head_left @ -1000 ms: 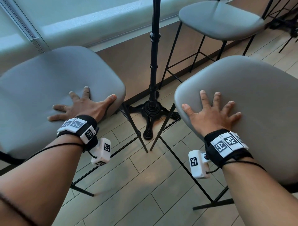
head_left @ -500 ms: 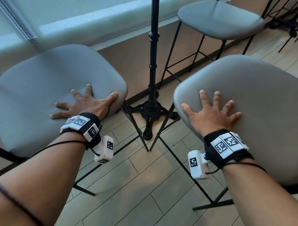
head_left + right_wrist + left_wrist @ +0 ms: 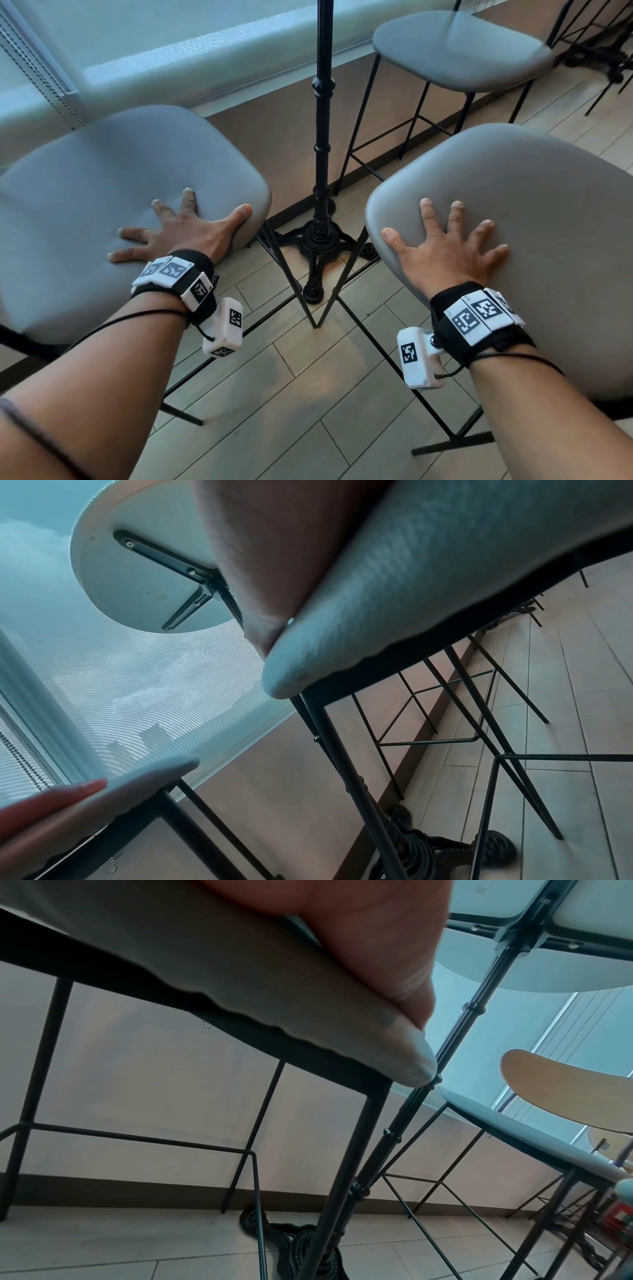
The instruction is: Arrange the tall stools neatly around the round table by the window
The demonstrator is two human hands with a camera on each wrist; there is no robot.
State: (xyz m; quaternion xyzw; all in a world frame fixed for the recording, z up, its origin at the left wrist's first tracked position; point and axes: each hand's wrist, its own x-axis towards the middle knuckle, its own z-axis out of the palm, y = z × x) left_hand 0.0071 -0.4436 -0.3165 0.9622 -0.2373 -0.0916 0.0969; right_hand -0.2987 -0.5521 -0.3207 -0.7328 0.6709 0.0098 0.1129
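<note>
The person stands facing the counter post, with one stool on each side of it and a flat hand on each seat. The left hand lies spread on the left stool, fingers straight, thumb at the seat edge nearest the post; it presses and grips nothing. The right hand lies the same way on the right stool, fingers fanned and straight, thumb along the edge nearest the post.

Both seats sit close to the post, and their inner legs almost meet just in front of the post's cast foot. From the wrist views the round top shows overhead, with the seat edges under or near its rim. A third stool stands beyond the post, to its right, near the window wall.

By this look the job seems well along: two stools drawn in on the near side of the post, one on the far side. What likely remains is small squaring of the two held stools so they sit evenly about the post, and perhaps a nudge to the third. Whether further stools belong here cannot be told.
</note>
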